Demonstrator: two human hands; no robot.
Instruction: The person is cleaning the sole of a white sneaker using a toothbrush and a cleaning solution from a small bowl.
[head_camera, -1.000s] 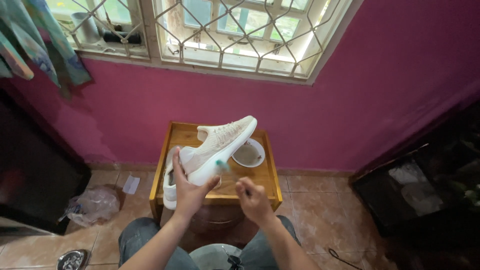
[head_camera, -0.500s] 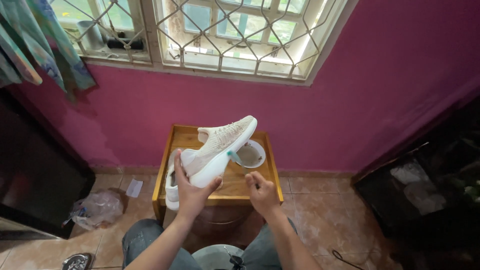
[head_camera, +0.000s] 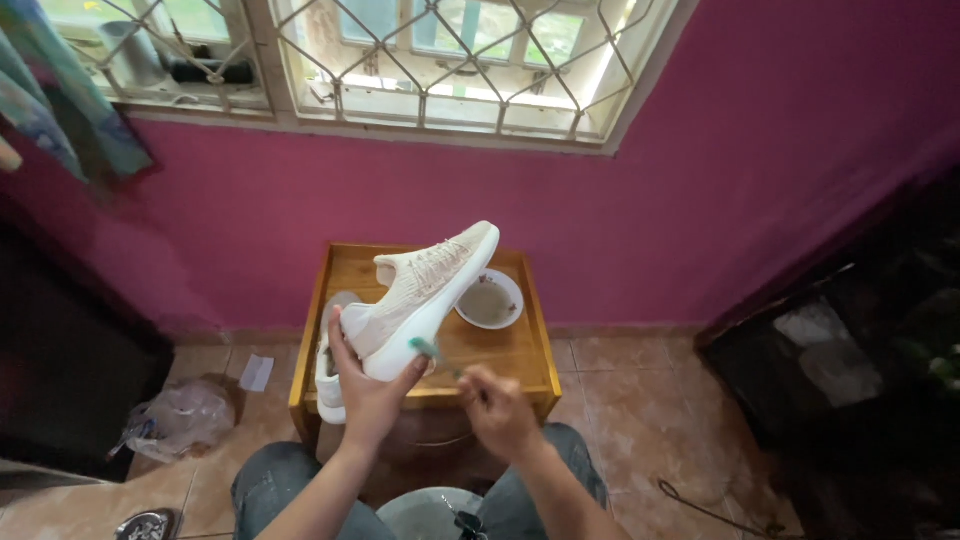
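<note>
Above the small wooden table (head_camera: 500, 350): my left hand (head_camera: 368, 392) clamped on the heel of a cream knit sneaker (head_camera: 425, 295), toe raised; my right hand (head_camera: 497, 408) closed on what looks like a green-headed toothbrush (head_camera: 428, 349) at the sole. Short strokes suit.

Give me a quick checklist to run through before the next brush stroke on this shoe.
1. Left hand has the heel of the white shoe gripped, toe raised toward the wall: ok.
2. Right hand holds the small brush by its handle: ok.
3. Brush head touching the sole edge near the heel: cannot tell, too blurred.
4. White bowl stands upright on the wooden table, just right of the shoe: ok.
5. Liquid left in the bowl: cannot tell.
6. Second shoe lies on the table's left edge, partly overhanging: not ok.
</note>
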